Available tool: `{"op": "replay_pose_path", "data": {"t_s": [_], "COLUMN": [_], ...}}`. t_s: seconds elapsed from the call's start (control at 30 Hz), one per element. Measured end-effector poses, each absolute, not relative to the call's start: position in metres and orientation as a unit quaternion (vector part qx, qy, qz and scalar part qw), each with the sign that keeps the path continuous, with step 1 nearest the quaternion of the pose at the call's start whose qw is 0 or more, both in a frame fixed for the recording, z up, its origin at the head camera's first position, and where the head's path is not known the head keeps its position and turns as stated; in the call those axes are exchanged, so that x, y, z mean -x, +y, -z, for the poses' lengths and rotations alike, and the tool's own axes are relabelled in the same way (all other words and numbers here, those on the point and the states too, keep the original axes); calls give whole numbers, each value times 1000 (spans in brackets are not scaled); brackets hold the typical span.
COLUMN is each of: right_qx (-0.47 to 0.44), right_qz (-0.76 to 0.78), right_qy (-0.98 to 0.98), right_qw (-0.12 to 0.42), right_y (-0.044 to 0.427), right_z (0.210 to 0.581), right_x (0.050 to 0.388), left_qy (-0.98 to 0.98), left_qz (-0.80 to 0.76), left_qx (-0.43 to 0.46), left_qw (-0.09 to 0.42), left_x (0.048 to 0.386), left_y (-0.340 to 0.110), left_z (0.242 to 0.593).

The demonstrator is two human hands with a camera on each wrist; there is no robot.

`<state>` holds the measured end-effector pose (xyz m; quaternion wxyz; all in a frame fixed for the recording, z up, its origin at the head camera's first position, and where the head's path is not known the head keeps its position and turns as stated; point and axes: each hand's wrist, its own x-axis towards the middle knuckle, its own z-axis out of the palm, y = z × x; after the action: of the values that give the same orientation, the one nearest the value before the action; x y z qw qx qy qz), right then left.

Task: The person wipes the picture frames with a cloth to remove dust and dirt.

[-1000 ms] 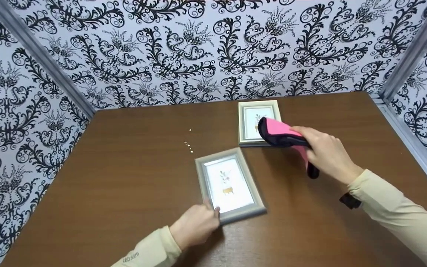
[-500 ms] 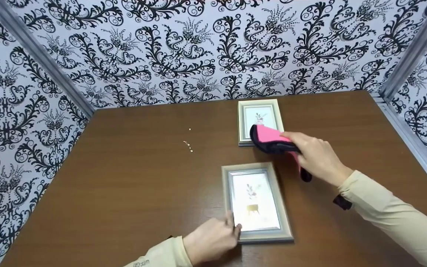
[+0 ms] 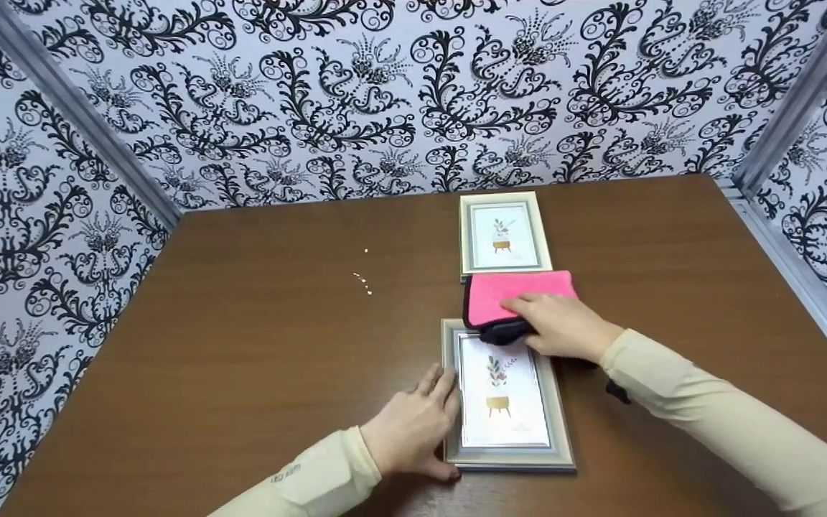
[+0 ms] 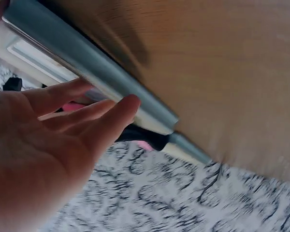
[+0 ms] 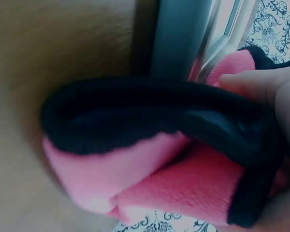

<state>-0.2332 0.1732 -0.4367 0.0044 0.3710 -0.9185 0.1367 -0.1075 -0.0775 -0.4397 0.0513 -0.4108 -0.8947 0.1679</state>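
A picture frame (image 3: 503, 434) with a plant print lies face up on the brown table, near the front. My left hand (image 3: 413, 424) touches its left edge; the fingers look nearly straight along the frame's side in the left wrist view, and the thumb is by the lower left corner. In my right hand (image 3: 566, 327) is a folded pink cloth (image 3: 489, 296) with black trim, lying over the top edge of that frame. The right wrist view shows the cloth's folds (image 5: 159, 179) bunched beside the frame's side (image 5: 176, 38); some fingers are hidden behind it.
A second, similar frame (image 3: 503, 233) lies farther back, just beyond the cloth. Several small white bits (image 3: 363, 281) are scattered left of the frames. Patterned walls (image 3: 298, 108) with metal posts (image 3: 794, 93) stand round the table's back and sides.
The near frame has shifted right and straightened, now flat on the table. My left hand has gone from gripping its lower left corner to touching its left edge. The cloth has come down onto its top.
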Motion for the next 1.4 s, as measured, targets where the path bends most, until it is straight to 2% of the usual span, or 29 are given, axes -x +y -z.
{"op": "replay_pose_path", "data": {"t_s": [0.13,0.4,0.53,0.67,0.9,1.13,1.4], "right_qx": [-386,-450,-489,-507,-467,-427,-382], "right_qz": [-107,-111,-120,-133,-133,-115,-84], "right_qy": [-916,-885,-862,-850,-872,-897,-920], "right_qw": [-15,-42,-51,-44,-62,-24,-14], "right_y": [156,107,98,107,143,180,166], "right_z": [431,425,430,434,428,425,423], "right_x": [239,246,247,247,248,245,234], "left_qy": [-895,-877,-874,-878,-879,-874,-871], "left_qz": [-183,-211,-208,-207,-227,-243,-237], "left_qx": [405,427,434,425,415,415,422], "left_qw": [27,59,68,75,60,66,87], "left_x": [109,114,115,114,112,114,116], "left_y": [-75,-68,-62,-58,-56,-57,-62], "left_z": [438,441,443,443,439,437,443]}}
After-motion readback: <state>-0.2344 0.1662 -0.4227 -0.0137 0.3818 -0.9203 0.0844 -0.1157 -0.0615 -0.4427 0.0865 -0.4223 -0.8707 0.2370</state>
